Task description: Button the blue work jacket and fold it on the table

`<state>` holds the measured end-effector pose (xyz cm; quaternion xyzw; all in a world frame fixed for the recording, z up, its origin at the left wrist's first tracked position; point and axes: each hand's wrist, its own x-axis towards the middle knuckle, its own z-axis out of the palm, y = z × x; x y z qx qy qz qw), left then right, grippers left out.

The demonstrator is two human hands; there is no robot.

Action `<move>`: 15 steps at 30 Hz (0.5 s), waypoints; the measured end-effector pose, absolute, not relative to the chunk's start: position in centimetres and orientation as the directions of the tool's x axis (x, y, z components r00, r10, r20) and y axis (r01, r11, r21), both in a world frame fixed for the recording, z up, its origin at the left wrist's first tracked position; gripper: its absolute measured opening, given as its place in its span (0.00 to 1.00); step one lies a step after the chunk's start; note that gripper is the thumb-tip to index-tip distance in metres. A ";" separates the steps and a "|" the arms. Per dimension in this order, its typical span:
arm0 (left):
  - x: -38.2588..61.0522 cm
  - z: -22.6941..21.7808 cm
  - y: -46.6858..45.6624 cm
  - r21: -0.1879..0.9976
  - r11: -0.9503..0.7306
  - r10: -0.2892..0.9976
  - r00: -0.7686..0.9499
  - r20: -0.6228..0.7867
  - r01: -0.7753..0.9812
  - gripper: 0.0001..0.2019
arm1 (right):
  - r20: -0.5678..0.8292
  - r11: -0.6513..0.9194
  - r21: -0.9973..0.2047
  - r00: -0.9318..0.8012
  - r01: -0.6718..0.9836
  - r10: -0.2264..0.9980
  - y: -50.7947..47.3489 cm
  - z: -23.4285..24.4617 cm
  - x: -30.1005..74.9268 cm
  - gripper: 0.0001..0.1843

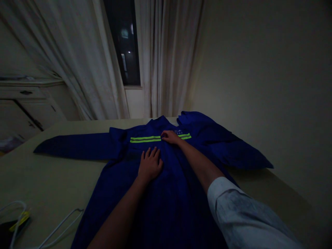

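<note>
A dark blue work jacket (171, 200) with a yellow-green reflective stripe (145, 139) lies spread front-up on a pale bed surface (52, 180), one sleeve stretched out to the left. My left hand (149, 164) rests flat on the jacket's middle, fingers stretched out. My right hand (170, 137) reaches further up to the chest at the stripe, its fingers curled and pressed on the front edge of the fabric. A grey-white sleeve covers my right upper arm.
White wire hangers (55, 228) and a dark item with a yellow strip (18, 221) lie at the lower left. White drawers (23, 110) stand at the left. Curtains (166, 62) frame a dark window behind; a plain wall runs along the right.
</note>
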<state>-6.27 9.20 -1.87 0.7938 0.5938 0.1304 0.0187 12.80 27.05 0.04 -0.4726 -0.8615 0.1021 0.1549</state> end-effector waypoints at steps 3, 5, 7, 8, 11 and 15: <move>-6.3 -1.9 9.2 0.187 -0.293 0.948 0.258 0.188 0.938 0.29 | 0.169 0.536 -0.330 -0.510 0.777 0.843 27.1 -0.1 12.8 0.12; -6.3 -1.9 9.2 0.186 -0.290 0.949 0.256 0.187 0.939 0.29 | 0.168 0.544 -0.321 -0.519 0.775 0.838 27.1 -0.1 12.8 0.11; -6.3 -2.0 9.3 0.185 -0.288 0.949 0.254 0.186 0.940 0.29 | 0.172 0.551 -0.299 -0.523 0.780 0.835 27.1 -0.1 12.8 0.10; -6.3 -2.0 9.3 0.186 -0.288 0.949 0.255 0.186 0.939 0.29 | 0.175 0.553 -0.283 -0.524 0.784 0.833 27.0 0.0 12.7 0.10; -6.3 -2.0 9.3 0.191 -0.291 0.948 0.255 0.192 0.938 0.30 | 0.185 0.554 -0.227 -0.523 0.801 0.832 26.5 0.2 12.6 0.12; -6.3 -1.9 9.3 0.193 -0.297 0.945 0.260 0.198 0.935 0.29 | 0.176 0.559 -0.149 -0.534 0.816 0.827 25.6 0.6 12.4 0.12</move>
